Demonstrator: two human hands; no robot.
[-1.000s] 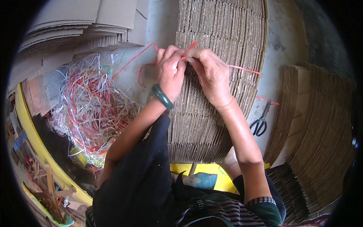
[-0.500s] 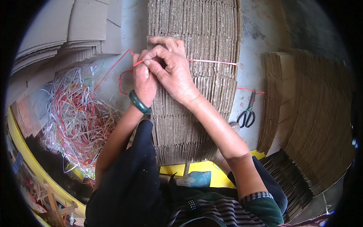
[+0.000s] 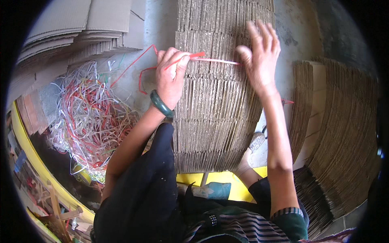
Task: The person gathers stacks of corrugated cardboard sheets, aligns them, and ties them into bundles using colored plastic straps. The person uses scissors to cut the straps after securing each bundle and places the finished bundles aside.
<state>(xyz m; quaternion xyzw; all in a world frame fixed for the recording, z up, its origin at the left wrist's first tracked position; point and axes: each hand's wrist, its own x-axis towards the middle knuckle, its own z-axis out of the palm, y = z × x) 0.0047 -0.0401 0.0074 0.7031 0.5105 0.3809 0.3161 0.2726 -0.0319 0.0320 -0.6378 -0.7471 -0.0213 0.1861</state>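
A long stack of folded corrugated cardboard [image 3: 219, 99] stands on edge in front of me, its ridged edges facing up. Red plastic strapping [image 3: 197, 55] crosses its top, with a paler pinkish stretch running to the right side. My left hand [image 3: 170, 75], a green bangle on its wrist, is closed around the strapping at the stack's left edge, a short red end sticking out past the thumb. Over the stack's right edge, my right hand [image 3: 261, 54] is open with fingers spread, slightly blurred, near where the strap goes over the side.
On the left lies a tangled heap of white and red strips [image 3: 91, 121]. Flat cardboard sheets [image 3: 107, 18] are piled at the far left. More cardboard bundles [image 3: 344, 121] stand on the right. Below the stack is a yellow surface [image 3: 239, 186].
My right hand has left my left hand and moved right, opening over the stack's far side. My left hand keeps its hold on the strapping. The scissors are now mostly hidden behind my right forearm.
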